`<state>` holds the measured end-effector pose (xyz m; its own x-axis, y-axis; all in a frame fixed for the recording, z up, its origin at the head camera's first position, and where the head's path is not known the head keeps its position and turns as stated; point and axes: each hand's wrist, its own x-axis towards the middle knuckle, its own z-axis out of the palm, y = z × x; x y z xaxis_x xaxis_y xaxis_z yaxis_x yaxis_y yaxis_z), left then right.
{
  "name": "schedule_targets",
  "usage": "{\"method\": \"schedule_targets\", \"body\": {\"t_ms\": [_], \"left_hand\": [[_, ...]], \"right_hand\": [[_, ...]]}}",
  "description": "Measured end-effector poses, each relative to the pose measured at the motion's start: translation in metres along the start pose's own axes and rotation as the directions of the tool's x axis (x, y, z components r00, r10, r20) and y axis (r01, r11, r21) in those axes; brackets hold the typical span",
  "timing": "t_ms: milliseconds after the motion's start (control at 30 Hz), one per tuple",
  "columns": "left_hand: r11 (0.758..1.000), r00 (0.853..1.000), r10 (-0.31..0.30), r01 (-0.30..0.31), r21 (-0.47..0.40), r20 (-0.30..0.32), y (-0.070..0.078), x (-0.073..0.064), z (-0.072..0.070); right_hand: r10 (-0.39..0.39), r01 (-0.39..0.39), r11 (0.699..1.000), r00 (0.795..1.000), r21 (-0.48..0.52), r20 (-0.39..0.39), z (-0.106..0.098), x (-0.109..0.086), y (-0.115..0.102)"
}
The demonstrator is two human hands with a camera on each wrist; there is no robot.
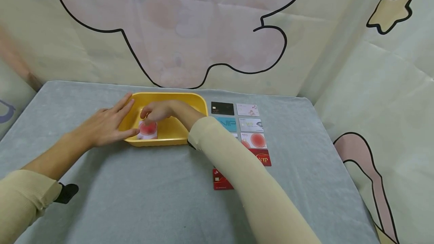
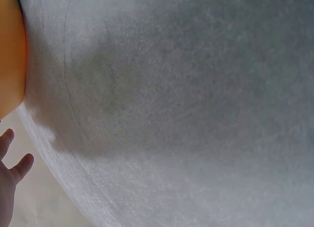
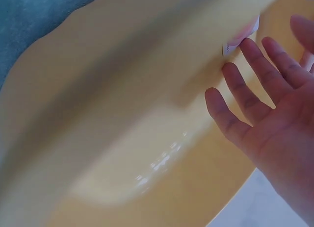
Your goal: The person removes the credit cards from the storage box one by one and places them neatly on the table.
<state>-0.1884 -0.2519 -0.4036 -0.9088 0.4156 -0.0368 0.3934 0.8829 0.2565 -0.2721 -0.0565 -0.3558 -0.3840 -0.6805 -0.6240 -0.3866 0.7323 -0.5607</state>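
Observation:
In the head view, a yellow tray (image 1: 173,133) stands on the table. A white card with a round pink-red picture (image 1: 148,130) lies at its front left inside corner. My left hand (image 1: 108,125) rests at the tray's left rim with fingers spread, thumb near the card; only fingertips show in the left wrist view. My right hand (image 1: 161,111) reaches into the tray over the card. In the right wrist view its relaxed, loosely bent fingers (image 3: 248,102) are apart, and a fingertip meets the card's edge (image 3: 240,38). Whether other cards lie beneath is hidden.
Right of the tray, several cards lie in two columns, among them a black card (image 1: 222,108), a blue card (image 1: 226,123) and a red card (image 1: 222,180). My right sleeve (image 1: 244,168) covers part of them. A grey cloth (image 1: 152,199) covers the table; a printed curtain (image 1: 217,37) hangs behind.

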Motion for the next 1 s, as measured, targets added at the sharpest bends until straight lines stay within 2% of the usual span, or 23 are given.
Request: {"method": "schedule_targets", "body": {"t_ms": [233,467,567,700,800,1000], "left_hand": [[1.0,1.0,-0.001,0.001,-0.001,-0.001,0.0,0.0,0.001],[1.0,1.0,0.002,-0.002,0.009,0.004,0.001,-0.001,0.001],[1.0,1.0,0.01,-0.01,0.014,0.001,0.001,-0.001,0.001],[1.0,1.0,0.022,-0.022,0.019,-0.014,0.0,-0.001,0.001],[0.999,1.0,0.024,-0.023,0.023,-0.015,0.0,-0.001,0.001],[1.0,1.0,0.016,-0.016,0.011,-0.007,0.0,0.0,0.001]], "right_hand": [[-0.049,0.05,0.999,0.998,0.018,-0.043,0.0,-0.006,0.005],[-0.183,0.169,0.979,0.974,-0.117,-0.13,0.004,-0.011,0.007],[-0.217,0.193,0.97,0.961,-0.147,-0.171,0.004,-0.014,0.006],[-0.225,0.174,0.963,0.941,-0.207,-0.253,0.005,-0.017,0.002],[-0.216,0.145,0.958,0.933,-0.248,-0.287,0.009,-0.019,-0.001],[-0.229,0.165,0.961,0.925,-0.223,-0.303,0.016,-0.02,-0.006]]}}
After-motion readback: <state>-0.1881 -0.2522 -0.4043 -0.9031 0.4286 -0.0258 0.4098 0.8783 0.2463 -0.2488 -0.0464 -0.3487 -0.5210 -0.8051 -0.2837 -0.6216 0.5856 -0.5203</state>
